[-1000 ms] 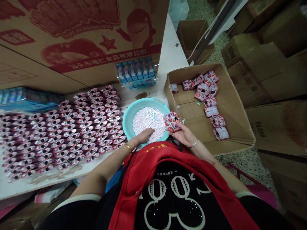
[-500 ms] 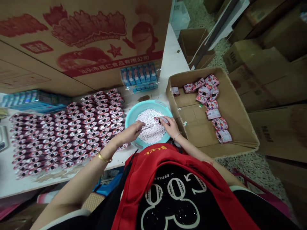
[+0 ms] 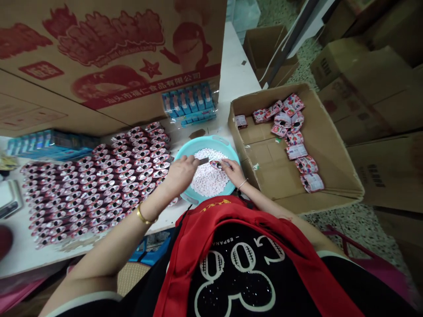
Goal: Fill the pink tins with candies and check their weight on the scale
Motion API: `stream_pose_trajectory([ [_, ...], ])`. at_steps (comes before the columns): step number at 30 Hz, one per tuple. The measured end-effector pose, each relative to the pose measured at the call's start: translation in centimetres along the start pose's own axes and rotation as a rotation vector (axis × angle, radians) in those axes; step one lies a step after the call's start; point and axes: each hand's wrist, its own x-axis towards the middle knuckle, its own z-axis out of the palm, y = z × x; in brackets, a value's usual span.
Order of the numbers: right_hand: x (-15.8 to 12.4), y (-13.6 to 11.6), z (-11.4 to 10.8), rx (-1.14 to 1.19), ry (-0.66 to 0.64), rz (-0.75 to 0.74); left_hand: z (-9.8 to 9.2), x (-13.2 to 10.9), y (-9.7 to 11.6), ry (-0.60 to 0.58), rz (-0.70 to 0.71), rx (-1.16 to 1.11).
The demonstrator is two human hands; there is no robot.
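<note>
A turquoise basin (image 3: 180,152) on the white table holds a heap of small white candies (image 3: 211,180). Over its left side, my left hand (image 3: 182,174) is closed on a thin dark flat strip (image 3: 203,161), whose exact kind I cannot make out. My right hand (image 3: 234,172), at the basin's right side, grips a small pink-and-red candy container (image 3: 216,164) with an oval top. Its top faces the strip across a small gap. To the left, many similar candy containers (image 3: 109,176) stand upright in tight rows, oval tops up with dark spots in them.
An open cardboard box (image 3: 264,176) on the right holds several pink-and-red wrapped packs (image 3: 295,152). Blue packs (image 3: 188,105) lie behind the basin and at the far left. A large printed carton (image 3: 115,53) walls off the back. A scale-like device (image 3: 9,200) sits at the left edge.
My left hand has risen from the candies and now shows the dark strip above them. The candy container in my right hand has shifted slightly left. The whole view has tilted a little.
</note>
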Motion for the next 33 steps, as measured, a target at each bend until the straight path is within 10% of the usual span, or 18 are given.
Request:
stream_pose_trajectory([
  [10,1.1,-0.9,-1.7,0.301,-0.028,0.260,11.4,2.2,-6.5,-0.300,0.132,-0.229],
  [20,1.1,-1.2,-2.1,0.317,0.010,0.318,16.8,3.9,2.0,-0.208,0.239,-0.576],
  [26,1.4,-1.1,-2.5,0.297,0.017,0.288,14.8,2.8,1.4,-0.093,0.208,-0.728],
  [33,1.2,-1.1,-1.8,0.045,0.021,0.062,6.9,-0.7,-3.6,0.056,0.200,-0.724],
])
